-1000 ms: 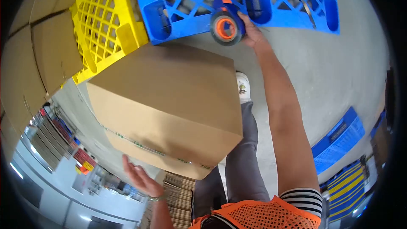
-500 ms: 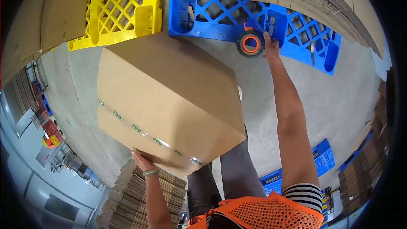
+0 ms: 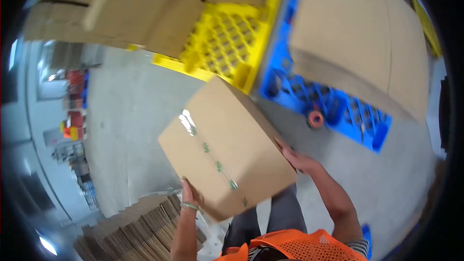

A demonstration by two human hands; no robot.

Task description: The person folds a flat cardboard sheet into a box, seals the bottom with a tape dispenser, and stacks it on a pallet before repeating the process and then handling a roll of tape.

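A closed brown cardboard box (image 3: 227, 147), its seam sealed with clear printed tape, is held up in front of me. My left hand (image 3: 189, 194) grips its near lower left edge. My right hand (image 3: 297, 159) presses flat against its right side. A tape dispenser (image 3: 315, 119) with an orange core sits on the blue pallet (image 3: 338, 108), apart from both hands.
A yellow pallet (image 3: 220, 43) lies beside the blue one. A thick stack of flat cardboard (image 3: 357, 38) rests on the blue pallet, and more boxes (image 3: 125, 9) stand at the upper left. Flattened cartons (image 3: 140, 232) lie by my feet on the concrete floor (image 3: 130, 116).
My right hand let go of the tape dispenser, left it on the blue pallet, and came back to the box's right side. The view swung and the box turned.
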